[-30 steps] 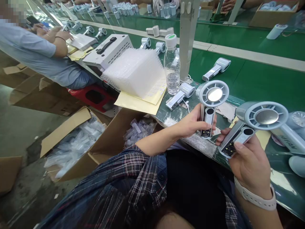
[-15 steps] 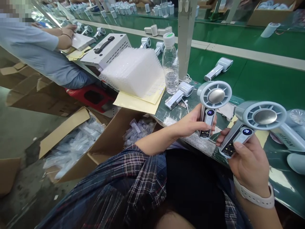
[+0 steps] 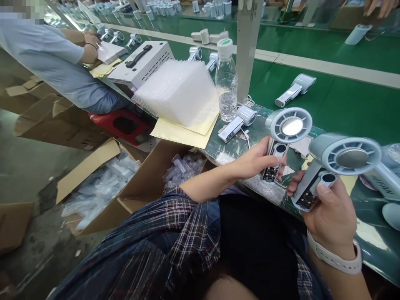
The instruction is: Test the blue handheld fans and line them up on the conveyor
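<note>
Over the near bench (image 3: 367, 208), holding left fan (image 3: 281, 148) in left hand (image 3: 258, 156) and right fan (image 3: 328, 178) in right hand (image 3: 334, 214). Gripping both by the handle, fingers wrapped narrow, with each thumb on the front face just below a dark round display. Facing back toward the body at both heads, grille and metal disc visible. Near upright with a slight rightward lean along the long axis of left fan; clearly more tilted to the right on right fan. Just beside each other at the heads, apart at the handles.

Beyond left hand and nearer to that hand: bench fan (image 3: 237, 124), lying by the upright bottle (image 3: 227, 77). Farther out: belt fan (image 3: 295, 89), on the green belt (image 3: 343, 100). Right of right hand: lettered fan (image 3: 383, 180), partly hidden behind right fan.

Containers: open cardboard box (image 3: 140, 183) below bench level on the left, with clear bagged pieces (image 3: 101, 187); more purplish wrapped pieces (image 3: 183, 166) farther in, cannot tell one box from two. Inside the capped bottle, some clear liquid (image 3: 227, 104). At top right, far carton (image 3: 346, 18) near another person's hand (image 3: 379, 6), contents unreadable
</note>
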Tool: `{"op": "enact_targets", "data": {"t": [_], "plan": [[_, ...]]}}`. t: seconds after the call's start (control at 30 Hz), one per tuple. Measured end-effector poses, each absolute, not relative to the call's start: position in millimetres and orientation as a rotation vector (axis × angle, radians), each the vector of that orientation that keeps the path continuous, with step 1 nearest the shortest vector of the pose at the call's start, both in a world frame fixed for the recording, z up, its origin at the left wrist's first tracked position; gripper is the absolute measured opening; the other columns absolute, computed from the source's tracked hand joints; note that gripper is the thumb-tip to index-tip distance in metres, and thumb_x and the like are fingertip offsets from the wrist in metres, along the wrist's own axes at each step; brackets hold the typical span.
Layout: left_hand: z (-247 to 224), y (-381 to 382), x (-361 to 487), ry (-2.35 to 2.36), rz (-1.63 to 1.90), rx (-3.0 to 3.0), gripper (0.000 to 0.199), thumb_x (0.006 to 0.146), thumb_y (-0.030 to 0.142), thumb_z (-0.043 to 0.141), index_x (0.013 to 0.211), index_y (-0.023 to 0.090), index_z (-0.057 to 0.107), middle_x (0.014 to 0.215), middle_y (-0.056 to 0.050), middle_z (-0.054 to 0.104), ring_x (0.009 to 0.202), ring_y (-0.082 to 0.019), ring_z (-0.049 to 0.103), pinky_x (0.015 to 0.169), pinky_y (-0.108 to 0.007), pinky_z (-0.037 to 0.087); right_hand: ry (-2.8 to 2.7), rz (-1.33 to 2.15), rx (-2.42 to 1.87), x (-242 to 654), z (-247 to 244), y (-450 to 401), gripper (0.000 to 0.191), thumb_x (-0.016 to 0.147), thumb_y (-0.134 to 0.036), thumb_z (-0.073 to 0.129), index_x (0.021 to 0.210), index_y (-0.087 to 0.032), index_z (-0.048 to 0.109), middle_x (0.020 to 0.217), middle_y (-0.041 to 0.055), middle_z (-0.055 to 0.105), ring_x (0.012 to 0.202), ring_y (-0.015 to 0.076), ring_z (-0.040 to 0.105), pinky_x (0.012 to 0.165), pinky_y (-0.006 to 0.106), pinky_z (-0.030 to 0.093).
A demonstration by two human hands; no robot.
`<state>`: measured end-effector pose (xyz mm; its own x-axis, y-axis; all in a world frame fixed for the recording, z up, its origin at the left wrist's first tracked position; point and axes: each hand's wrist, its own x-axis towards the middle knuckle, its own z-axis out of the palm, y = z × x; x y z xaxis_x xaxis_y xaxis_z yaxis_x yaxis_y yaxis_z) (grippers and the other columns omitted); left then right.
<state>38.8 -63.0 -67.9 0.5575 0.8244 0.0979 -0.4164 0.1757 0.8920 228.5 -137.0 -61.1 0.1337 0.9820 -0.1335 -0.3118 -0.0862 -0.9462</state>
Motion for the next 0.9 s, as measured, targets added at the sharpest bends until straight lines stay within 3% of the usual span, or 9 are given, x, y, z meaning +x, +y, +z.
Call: {"op": "enact_targets", "data": {"t": [0.2, 0.33, 0.53, 0.77, 0.9], "plan": [[-65.2, -63.1, 37.2, 0.524, 0.85, 1.09, 0.06, 0.082, 0.062, 0.084, 0.11, 0.023, 0.048, 0.08, -0.002, 0.072, 0.073, -0.023, 0.073, 0.075, -0.039, 0.057, -0.774, 1.314, -1.129, 223.9, -64.1, -133.0, 0.039, 0.078, -0.048, 0.089, 0.104, -0.024, 0.071, 0.092, 0.0028, 0.074, 0.075, 0.0176, 0.069, 0.064, 0.029, 0.061], [-68.9, -62.5, 39.2, 0.526, 0.881, 1.048, 0.06, 0.08, 0.064, 0.084, 0.105, 0.023, 0.048, 0.074, 0.001, 0.069, 0.067, -0.022, 0.07, 0.073, -0.04, 0.058, -0.767, 1.325, -1.153, 223.4, -66.4, -133.0, 0.03, 0.082, -0.044, 0.083, 0.101, -0.023, 0.072, 0.09, 0.0032, 0.074, 0.071, 0.0176, 0.068, 0.062, 0.03, 0.06], [-64.8, -63.6, 37.7, 0.536, 0.907, 1.07, 0.056, 0.083, 0.056, 0.084, 0.109, 0.021, 0.049, 0.087, -0.001, 0.07, 0.071, -0.02, 0.072, 0.077, -0.04, 0.057, -0.817, 1.332, -1.098, 225.3, -64.4, -133.8, 0.03, 0.084, -0.04, 0.078, 0.108, -0.025, 0.071, 0.09, 0.0034, 0.074, 0.072, 0.0211, 0.069, 0.06, 0.034, 0.06], [-66.1, -65.0, 38.7, 0.651, 0.944, 1.085, 0.078, 0.073, 0.059, 0.095, 0.123, 0.02, 0.05, 0.098, -0.004, 0.073, 0.085, -0.02, 0.074, 0.086, -0.037, 0.056, -0.803, 1.262, -1.192, 222.0, -66.0, -130.5, 0.026, 0.086, -0.037, 0.07, 0.108, -0.024, 0.066, 0.084, 0.0026, 0.073, 0.062, 0.0194, 0.065, 0.054, 0.031, 0.053], [-74.5, -67.2, 43.7, 0.556, 0.95, 0.979, 0.079, 0.075, 0.075, 0.087, 0.119, 0.021, 0.05, 0.092, -0.002, 0.073, 0.073, -0.017, 0.071, 0.073, -0.032, 0.057, -0.807, 1.265, -1.199, 219.7, -70.8, -125.4, 0.041, 0.085, -0.043, 0.073, 0.119, -0.022, 0.062, 0.085, 0.0026, 0.074, 0.061, 0.0187, 0.065, 0.054, 0.03, 0.052]]}}
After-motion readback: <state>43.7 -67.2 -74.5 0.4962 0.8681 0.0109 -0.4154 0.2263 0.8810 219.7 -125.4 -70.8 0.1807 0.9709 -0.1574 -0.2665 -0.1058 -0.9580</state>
